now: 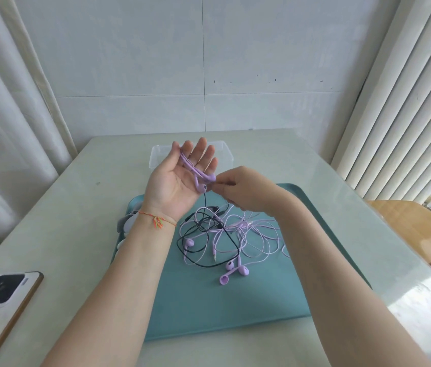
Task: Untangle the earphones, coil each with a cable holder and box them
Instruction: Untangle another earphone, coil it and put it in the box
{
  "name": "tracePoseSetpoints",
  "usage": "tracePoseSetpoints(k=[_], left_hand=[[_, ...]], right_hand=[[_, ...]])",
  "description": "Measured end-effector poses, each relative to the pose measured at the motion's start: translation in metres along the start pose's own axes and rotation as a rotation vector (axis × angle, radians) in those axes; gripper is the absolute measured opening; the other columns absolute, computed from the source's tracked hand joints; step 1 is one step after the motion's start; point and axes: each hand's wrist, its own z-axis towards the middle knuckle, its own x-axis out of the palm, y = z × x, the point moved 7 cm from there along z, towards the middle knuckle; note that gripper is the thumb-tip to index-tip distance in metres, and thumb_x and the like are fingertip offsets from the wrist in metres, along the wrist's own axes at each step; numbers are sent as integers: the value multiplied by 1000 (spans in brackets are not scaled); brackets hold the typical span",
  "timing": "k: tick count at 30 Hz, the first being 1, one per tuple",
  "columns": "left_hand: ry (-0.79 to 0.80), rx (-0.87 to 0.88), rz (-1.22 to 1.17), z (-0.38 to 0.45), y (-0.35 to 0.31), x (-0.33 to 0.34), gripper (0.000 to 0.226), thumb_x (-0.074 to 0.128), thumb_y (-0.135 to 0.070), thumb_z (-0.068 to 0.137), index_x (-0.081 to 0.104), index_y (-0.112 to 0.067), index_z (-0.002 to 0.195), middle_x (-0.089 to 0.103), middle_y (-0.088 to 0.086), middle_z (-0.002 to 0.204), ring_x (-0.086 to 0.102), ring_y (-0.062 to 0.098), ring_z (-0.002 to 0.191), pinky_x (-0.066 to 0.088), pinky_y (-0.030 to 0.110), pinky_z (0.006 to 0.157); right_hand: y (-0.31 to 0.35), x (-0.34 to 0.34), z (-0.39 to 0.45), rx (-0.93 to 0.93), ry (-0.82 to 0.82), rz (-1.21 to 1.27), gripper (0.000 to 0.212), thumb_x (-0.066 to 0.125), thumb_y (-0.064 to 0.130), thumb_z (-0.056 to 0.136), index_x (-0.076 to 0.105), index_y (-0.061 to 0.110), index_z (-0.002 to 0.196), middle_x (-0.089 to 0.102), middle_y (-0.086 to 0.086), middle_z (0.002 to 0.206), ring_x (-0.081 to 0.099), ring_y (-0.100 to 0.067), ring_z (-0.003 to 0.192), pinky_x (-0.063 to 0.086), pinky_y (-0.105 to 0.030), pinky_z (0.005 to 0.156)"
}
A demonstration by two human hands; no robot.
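Pale tiled wall behind, curtain at the left, vertical blinds at the right; a light glossy table [82, 221] carries a teal tray [235, 308], with a clear plastic box [225, 152] at its far edge and a phone [5, 290] lying face down near the left corner. I read the task as early in progress. My left hand [180, 178] is raised palm up, fingers spread and nearly straight, and one purple earphone [198, 176] is looped round those fingers, its two buds hanging at the little-finger side of the palm. My right hand [240, 192] has its fingertips drawn together, pinching the cord just beside those buds (whether it is feeding the cord or tucking the end, I cannot tell). So one set looks separated and is being coiled, not yet fastened. On the tray below, the rest lies in a tangle [225, 234]: a black cord threaded through several lilac ones, two plugs and at least three purple buds showing near the front. The box looks to hold nothing so far, though the raised hand hides part of it. Some pale rounded pieces [127, 223] sit at the tray's left edge behind my forearm; these may be the cable holders, too hidden to say. Left to do, by my judgement: clip this coil, free the other sets, coil each, box all.
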Motion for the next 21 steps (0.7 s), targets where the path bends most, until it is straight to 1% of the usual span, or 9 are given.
tracePoseSetpoints(k=[1,3,4,6,8,10,13,16,21], left_hand=[[-7,14,25,-1,0,0,46,40,-35,102,71,-14,77,71,7,107,68,26,103,51,40,96],[-26,48,61,-1,-2,-1,43,38,-35,102,70,-14,84,68,9,117,64,29,112,47,41,100],[-38,64,85,-1,-3,-2,40,37,-35,103,68,-14,89,68,9,119,63,29,115,45,40,102],[-72,84,157,0,-5,-4,35,36,-36,103,63,-16,99,68,7,118,61,27,118,42,39,104],[-106,79,246,0,-4,-7,34,33,-36,104,60,-15,105,70,5,114,62,24,116,42,36,103],[-116,59,310,0,-1,-7,35,33,-36,104,59,-12,106,72,6,108,65,25,110,47,35,99],[-115,26,351,-1,2,-6,36,34,-36,104,59,-11,105,73,8,101,69,26,101,53,37,91],[-122,20,338,0,1,-7,37,32,-37,104,59,-11,104,74,6,97,71,25,95,54,37,87],[-177,80,251,3,-4,-14,35,32,-37,104,59,-14,102,74,3,95,71,21,93,49,35,87]], right_hand=[[0,0,0,-2,4,-23,40,55,27,96,59,40,59,47,7,52,40,-1,36,34,-20,48],[-1,1,0,6,31,-57,23,57,30,94,68,35,75,50,6,55,46,-2,44,36,-19,50],[-1,3,0,9,45,-72,17,58,32,93,71,33,82,52,5,57,49,-8,52,38,-21,54],[1,5,0,3,56,-92,15,60,33,91,74,30,86,53,3,60,49,-15,60,40,-25,59],[6,2,-1,-13,38,-109,17,59,30,90,75,27,87,52,3,60,45,-13,56,38,-25,56],[9,-4,-2,-18,-1,-137,17,58,27,90,75,24,85,49,4,56,39,-10,48,35,-22,50],[9,-12,-4,-18,-34,-177,20,55,24,90,74,25,84,48,4,57,39,-14,50,35,-25,50],[8,-14,-8,-9,-3,-215,21,54,25,91,74,26,89,48,7,58,39,-11,48,34,-24,50],[11,-11,-11,-17,43,-235,21,55,25,91,75,29,93,47,9,54,38,-8,45,33,-20,49]])
